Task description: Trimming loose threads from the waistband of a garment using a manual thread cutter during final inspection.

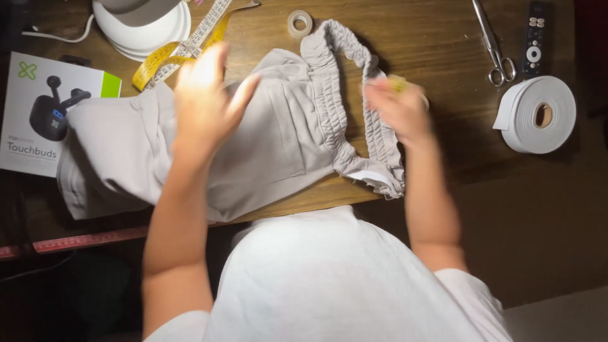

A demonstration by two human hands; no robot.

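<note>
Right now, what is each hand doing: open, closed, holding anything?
Left hand: open, fingers spread over the grey garment.
Right hand: closed on the garment's elastic waistband.

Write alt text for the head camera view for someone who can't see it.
A person's left hand hovers open over a pale grey garment on a wooden table, while the right hand pinches its gathered elastic waistband. Scissors, a white tape roll and a yellow measuring tape lie around.
</note>
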